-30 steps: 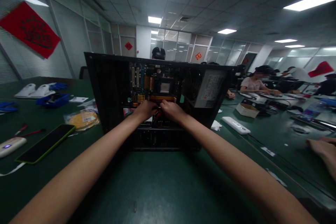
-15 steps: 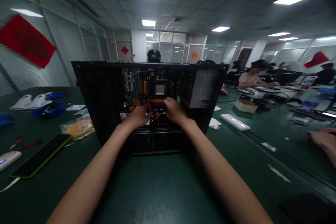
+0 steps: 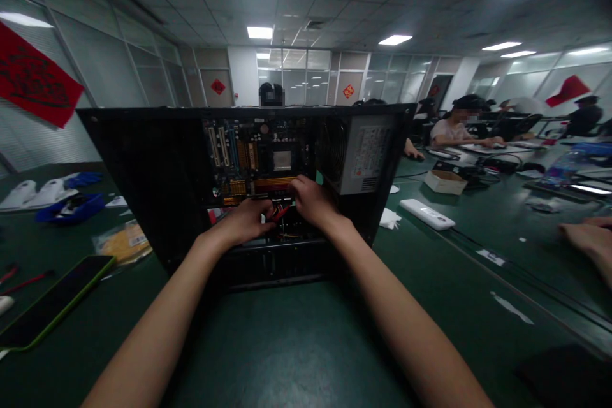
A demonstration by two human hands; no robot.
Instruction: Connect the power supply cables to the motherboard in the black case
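A black computer case [image 3: 153,204] stands on the green table with its open side facing me. Inside are a motherboard [image 3: 264,146] with a square silver part and, at the upper right, a grey power supply [image 3: 370,156]. My left hand [image 3: 248,220] reaches in below the board, its fingers closed on a red cable [image 3: 281,212]. Beside it, at the lower right edge of the board, my right hand [image 3: 313,202] has its fingers curled together; what they hold, if anything, is hidden.
At the left lie a phone [image 3: 52,299], a yellow item in a plastic bag [image 3: 125,242] and a blue tray [image 3: 71,207]. To the right are a white power strip [image 3: 427,214] and a small box [image 3: 445,182]. Another person's hand [image 3: 590,245] rests at the right edge.
The view has shifted, and the case appears wider at its left side. My left hand has moved slightly left and down, and the red cable now shows at its fingertips.
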